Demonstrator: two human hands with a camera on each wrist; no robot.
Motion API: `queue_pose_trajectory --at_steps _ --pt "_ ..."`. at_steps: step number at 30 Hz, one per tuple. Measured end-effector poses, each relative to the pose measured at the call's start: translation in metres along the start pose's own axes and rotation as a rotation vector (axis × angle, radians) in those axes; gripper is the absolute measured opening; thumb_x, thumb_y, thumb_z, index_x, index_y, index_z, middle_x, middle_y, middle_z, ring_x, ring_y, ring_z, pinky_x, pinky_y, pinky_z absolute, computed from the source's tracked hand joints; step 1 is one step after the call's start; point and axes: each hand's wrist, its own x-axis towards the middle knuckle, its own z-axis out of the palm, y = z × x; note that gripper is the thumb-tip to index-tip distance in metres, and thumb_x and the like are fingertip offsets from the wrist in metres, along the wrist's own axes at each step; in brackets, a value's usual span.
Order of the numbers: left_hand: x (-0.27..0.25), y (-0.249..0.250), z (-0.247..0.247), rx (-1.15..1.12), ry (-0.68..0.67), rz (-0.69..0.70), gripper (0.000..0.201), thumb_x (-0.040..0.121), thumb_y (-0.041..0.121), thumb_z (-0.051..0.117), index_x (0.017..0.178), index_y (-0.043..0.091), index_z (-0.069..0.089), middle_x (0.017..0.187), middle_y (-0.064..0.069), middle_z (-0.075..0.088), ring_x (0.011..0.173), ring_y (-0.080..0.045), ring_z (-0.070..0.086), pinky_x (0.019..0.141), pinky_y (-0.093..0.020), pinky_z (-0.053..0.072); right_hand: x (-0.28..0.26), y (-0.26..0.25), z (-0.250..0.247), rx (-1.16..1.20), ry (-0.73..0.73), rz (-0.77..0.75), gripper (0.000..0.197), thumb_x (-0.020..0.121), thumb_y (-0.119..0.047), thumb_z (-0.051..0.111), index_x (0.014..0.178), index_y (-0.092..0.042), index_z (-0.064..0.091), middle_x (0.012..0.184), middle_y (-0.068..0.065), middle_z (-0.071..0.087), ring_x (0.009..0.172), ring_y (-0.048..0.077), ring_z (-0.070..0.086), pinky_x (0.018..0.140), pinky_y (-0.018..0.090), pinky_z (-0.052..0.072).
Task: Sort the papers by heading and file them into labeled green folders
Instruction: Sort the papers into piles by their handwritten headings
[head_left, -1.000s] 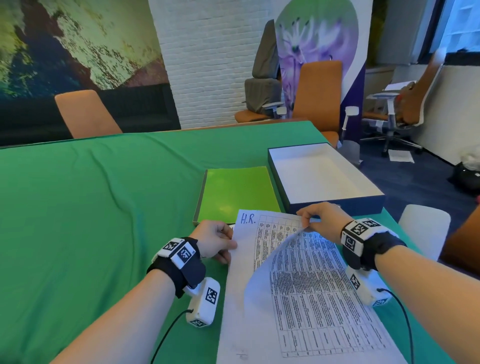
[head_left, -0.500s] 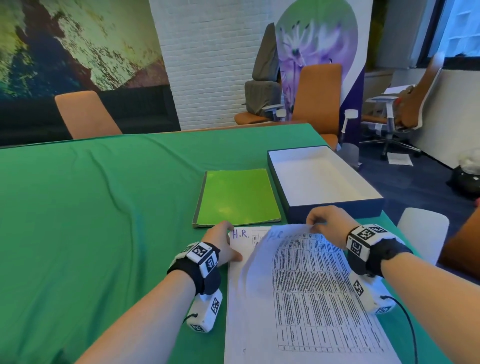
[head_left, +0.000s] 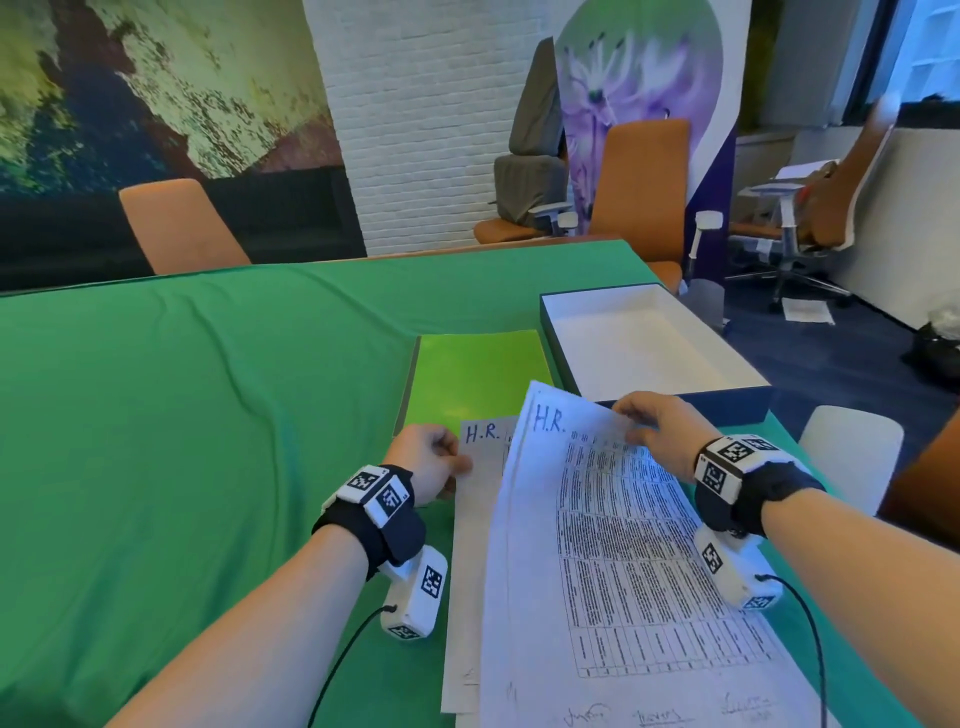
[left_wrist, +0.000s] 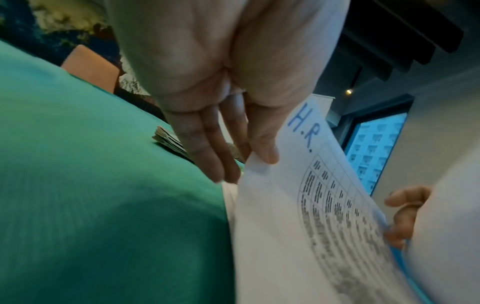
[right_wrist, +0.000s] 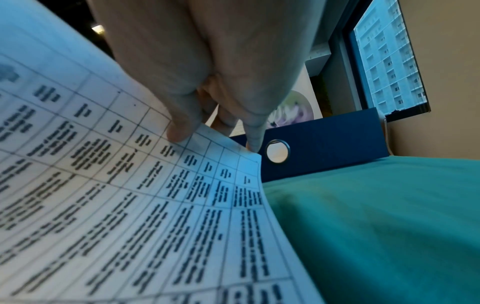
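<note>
Presently, entries by item; landmark = green folder (head_left: 475, 382).

Green folder: flat, smooth, glossy lime cover, rectangular, closed; lies on the cloth.

Cloth (head_left: 208, 415): matte green fabric over the table, soft wrinkles and one long crease left of the folder.

Top sheet (head_left: 613, 545): thin white paper, printed grid of small text, "H.R." handwritten in blue at its upper left corner; far edge raised and bowed, its corner overlapping the folder's near edge.

Lower sheet (head_left: 480, 467): same paper, also headed "H.R.", just nearer than the folder, partly under the top sheet.

Right hand (head_left: 657, 428): thumb above, fingers below, pinching the top sheet's far edge; right of the folder's near corner.

Left hand (head_left: 428, 460): thumb pressed on the lower sheet's left edge with fingers behind it, per the left wrist view; just nearer than the folder.

Box (head_left: 649, 353): shallow, rigid, rectangular, dark blue walls, white inside, round metal-rimmed hole in its near wall; just right of the folder.

Chair (head_left: 176, 223): orange, smooth, beyond the folder past the table's far edge.
</note>
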Motion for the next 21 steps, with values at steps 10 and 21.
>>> queue_pose_trajectory --at_steps 10,21 --pt "-0.008 0.015 0.011 -0.265 -0.16 -0.011 0.013 0.095 0.015 0.051 0.085 0.009 0.056 0.08 -0.005 0.067 0.044 -0.017 0.059 0.047 -0.032 0.054 0.001 -0.015 0.0 -0.057 0.004 -0.036 0.021 0.088 -0.005 0.059 0.074 -0.02 0.061 0.088 0.012 0.066 0.069 0.027 0.058 0.061 0.035 0.051" --pt "-0.001 -0.003 0.02 0.343 -0.041 -0.063 0.031 0.066 0.016 0.082 0.088 0.016 0.06 0.07 0.002 0.06 0.065 -0.019 0.06 0.067 -0.034 0.058 -0.005 0.008 -0.018 0.013 0.084 0.008 0.034 0.087 0.006 0.052 0.071 -0.022 0.063 0.083 0.006 0.065 0.069 0.026 0.058 0.061 0.034 0.051"
